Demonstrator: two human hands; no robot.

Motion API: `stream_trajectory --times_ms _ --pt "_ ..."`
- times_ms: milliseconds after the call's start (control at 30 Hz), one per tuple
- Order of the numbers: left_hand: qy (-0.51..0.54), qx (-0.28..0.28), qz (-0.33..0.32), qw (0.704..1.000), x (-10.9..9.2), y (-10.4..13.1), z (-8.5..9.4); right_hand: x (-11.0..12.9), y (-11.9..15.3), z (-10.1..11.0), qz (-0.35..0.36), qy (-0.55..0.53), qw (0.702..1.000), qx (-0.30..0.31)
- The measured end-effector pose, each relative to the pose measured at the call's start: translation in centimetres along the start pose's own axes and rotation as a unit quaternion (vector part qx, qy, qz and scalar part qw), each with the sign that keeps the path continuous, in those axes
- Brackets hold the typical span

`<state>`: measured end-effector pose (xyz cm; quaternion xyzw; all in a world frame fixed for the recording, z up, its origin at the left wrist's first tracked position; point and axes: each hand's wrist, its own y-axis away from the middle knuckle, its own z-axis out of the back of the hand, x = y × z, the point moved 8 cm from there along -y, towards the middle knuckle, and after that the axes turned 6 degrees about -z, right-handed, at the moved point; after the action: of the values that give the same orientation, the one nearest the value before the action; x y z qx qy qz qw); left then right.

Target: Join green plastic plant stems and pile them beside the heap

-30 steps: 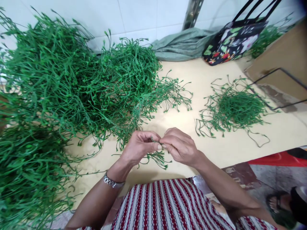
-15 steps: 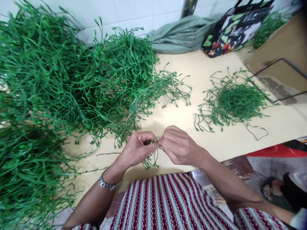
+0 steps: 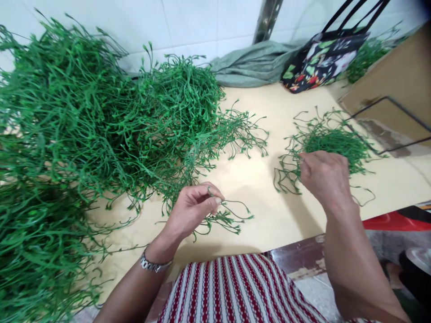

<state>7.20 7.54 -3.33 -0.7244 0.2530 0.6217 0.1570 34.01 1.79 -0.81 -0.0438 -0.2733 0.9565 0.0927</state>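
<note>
My left hand (image 3: 198, 204), with a metal watch on its wrist, pinches a thin green artificial plant stem (image 3: 235, 202) between thumb and forefinger. The stem's budded tips point right, and more green sprigs (image 3: 225, 220) show just below the fingers, over the table. My right hand (image 3: 325, 177) is over the front of the smaller pile of green stems (image 3: 336, 142) on the right. Its fingers are curled closed, and whatever lies in them is hidden by the hand's back.
A large heap of green stems (image 3: 101, 116) covers the left of the cream table (image 3: 245, 175). Along the wall lie a grey-green cloth (image 3: 252, 65) and a floral bag (image 3: 323, 60). Cardboard (image 3: 397, 85) with a black wire frame (image 3: 404, 114) stands at the right.
My right hand has parted from the left and moved right, to the smaller pile. My left hand stays near the front edge, still pinching a stem. The view has shifted slightly.
</note>
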Motion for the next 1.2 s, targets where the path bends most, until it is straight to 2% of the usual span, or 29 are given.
stream_trajectory --times_ms 67,100,167,233,300,367,467,567,733,833,900,967,1000,1067,1133,1200 --pt "-0.001 -0.017 -0.001 1.000 0.0 0.0 0.2 0.2 -0.1 0.3 -0.015 -0.002 1.000 -0.006" --pt "-0.001 -0.025 0.000 1.000 0.1 -0.1 0.3 1.3 -0.2 0.9 -0.015 -0.040 0.999 -0.011" --pt "-0.004 -0.035 -0.005 0.999 0.1 -0.1 0.3 5.1 -0.2 2.4 0.008 -0.184 0.983 0.002" --pt "-0.019 -0.043 -0.029 0.999 -0.1 -0.1 0.2 10.5 0.1 3.3 0.067 -0.352 0.930 0.075" --pt "-0.040 -0.058 -0.069 0.995 -0.5 0.0 0.2 14.9 0.5 3.8 0.108 -0.400 0.903 0.117" --pt "-0.060 -0.080 -0.112 0.989 -0.9 0.3 0.3 17.3 0.9 3.6 0.111 -0.423 0.891 0.123" --pt "-0.071 -0.097 -0.145 0.982 -1.2 0.7 0.4 17.6 1.2 3.1 0.081 -0.465 0.877 0.096" --pt "-0.081 -0.087 -0.141 0.983 -1.1 0.8 0.2 16.9 1.4 3.0 0.072 -0.482 0.870 0.076" --pt "-0.188 -0.074 -0.125 0.971 -1.7 0.7 -0.2 16.6 1.6 3.3 0.090 -0.387 0.915 0.067" --pt "-0.268 -0.026 -0.126 0.955 -2.1 0.5 -1.0 17.0 1.9 3.2 0.122 -0.316 0.938 0.079" --pt "-0.304 0.008 -0.119 0.945 -2.1 0.3 -1.4 17.3 2.0 3.2 0.151 -0.285 0.942 0.089" --pt "-0.327 0.035 -0.113 0.938 -2.1 0.3 -1.6 17.4 2.0 3.2 0.176 -0.298 0.932 0.107" --pt "-0.326 0.054 -0.111 0.937 -2.1 0.3 -1.8 17.5 2.0 3.2 0.186 -0.330 0.918 0.120" --pt "-0.288 0.099 -0.104 0.947 -2.0 0.5 -2.2 17.7 2.0 3.2 0.206 -0.437 0.860 0.162" --pt "-0.210 0.137 -0.092 0.963 -1.9 0.8 -2.7 18.0 1.9 3.1 0.207 -0.558 0.775 0.213" --pt "-0.133 0.148 -0.084 0.976 -1.9 0.9 -2.8 18.1 1.8 2.9 0.192 -0.643 0.696 0.256"
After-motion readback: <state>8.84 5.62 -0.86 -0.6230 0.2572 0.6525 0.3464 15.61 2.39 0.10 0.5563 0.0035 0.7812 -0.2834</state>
